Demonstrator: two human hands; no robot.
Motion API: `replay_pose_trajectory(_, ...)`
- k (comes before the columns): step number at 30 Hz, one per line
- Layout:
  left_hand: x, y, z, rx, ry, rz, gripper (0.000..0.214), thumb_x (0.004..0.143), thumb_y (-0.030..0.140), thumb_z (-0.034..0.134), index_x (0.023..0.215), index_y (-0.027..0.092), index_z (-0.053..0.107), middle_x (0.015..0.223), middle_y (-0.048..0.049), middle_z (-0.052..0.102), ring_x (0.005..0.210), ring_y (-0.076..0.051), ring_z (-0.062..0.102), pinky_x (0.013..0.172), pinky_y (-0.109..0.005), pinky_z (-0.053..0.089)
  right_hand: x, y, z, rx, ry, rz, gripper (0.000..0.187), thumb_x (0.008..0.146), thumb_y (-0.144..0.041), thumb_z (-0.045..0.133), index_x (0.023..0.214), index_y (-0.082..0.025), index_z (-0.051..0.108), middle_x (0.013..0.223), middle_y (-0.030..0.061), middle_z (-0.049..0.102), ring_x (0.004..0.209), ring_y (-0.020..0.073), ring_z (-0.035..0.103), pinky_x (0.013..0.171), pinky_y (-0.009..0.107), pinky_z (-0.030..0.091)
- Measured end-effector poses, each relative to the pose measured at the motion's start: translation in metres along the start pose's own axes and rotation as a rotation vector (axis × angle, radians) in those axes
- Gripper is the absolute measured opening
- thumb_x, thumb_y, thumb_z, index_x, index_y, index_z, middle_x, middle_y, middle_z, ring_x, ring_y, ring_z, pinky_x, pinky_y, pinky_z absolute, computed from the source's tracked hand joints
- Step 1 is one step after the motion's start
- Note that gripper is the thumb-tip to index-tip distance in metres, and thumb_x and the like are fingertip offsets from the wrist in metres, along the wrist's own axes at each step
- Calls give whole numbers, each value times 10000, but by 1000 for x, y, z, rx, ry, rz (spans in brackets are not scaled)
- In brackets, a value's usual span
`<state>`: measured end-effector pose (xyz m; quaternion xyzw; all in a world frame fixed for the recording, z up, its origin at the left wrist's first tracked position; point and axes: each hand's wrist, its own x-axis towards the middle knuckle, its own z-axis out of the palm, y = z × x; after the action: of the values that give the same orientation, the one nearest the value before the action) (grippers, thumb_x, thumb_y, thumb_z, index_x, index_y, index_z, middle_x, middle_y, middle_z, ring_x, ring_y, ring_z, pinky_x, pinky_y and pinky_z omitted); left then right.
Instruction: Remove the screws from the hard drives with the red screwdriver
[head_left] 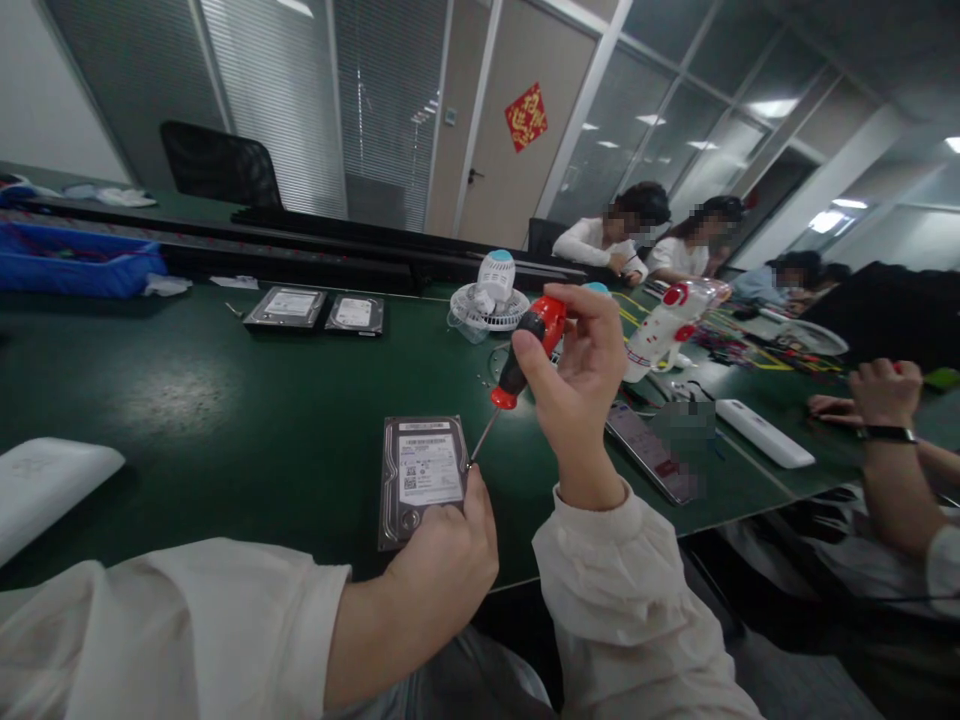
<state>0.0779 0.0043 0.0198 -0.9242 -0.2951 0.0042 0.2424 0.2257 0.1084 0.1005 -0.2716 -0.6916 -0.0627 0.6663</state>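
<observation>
Fingers of the right hand (581, 375) gripped a red screwdriver (525, 350), tip at the hard drive (421, 478); the left hand (442, 555) clasped its near edge.

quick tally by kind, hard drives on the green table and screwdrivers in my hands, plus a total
hard drives: 3 (near one under the left hand, two farther back)
red-and-black screwdriver: 1 (in the right hand)
total: 4
</observation>
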Motion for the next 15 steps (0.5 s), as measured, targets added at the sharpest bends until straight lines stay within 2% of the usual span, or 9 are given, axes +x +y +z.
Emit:
replay_pose_trajectory(6, 1, 0, -1, -14, -26, -5, 542, 868, 103, 503, 1374, -86, 553, 1364, -423, 490, 567, -204, 694, 449, -269, 530, -6, 1, -2, 135, -104, 111, 371, 971, -314, 498, 1335, -315, 566, 1301, 47, 646, 1172, 239, 635, 1039, 514, 508)
replay_pose_trajectory(8, 1, 0, -1, -18, -22, -4, 548, 867, 113, 517, 1375, -90, 549, 1362, -427, 489, 560, -202, 692, 449, -267, 530, -6, 0, -1, 88, -98, 91, 361, 963, -354, 527, 1319, -319, 575, 1289, 43, 647, 1181, 245, 623, 1024, 513, 512)
replay_pose_trajectory(12, 1, -1, -2, -26, -33, -7, 536, 878, 117, 509, 1372, -85, 555, 1359, -422, 493, 547, -193, 686, 448, -263, 531, -2, -3, 2, -65, 2, 27, 348, 841, -351, 724, 1178, -318, 645, 1137, 29, 637, 1071, 233, 602, 908, 452, 537)
replay_pose_trajectory(15, 0, 0, -3, -26, -37, -2, 536, 870, 106, 503, 1366, -89, 558, 1357, -420, 493, 546, -198, 685, 442, -268, 531, -3, -2, 0, -58, -5, 36, 344, 863, -310, 685, 1204, -320, 640, 1101, 24, 641, 1026, 219, 615, 931, 464, 537)
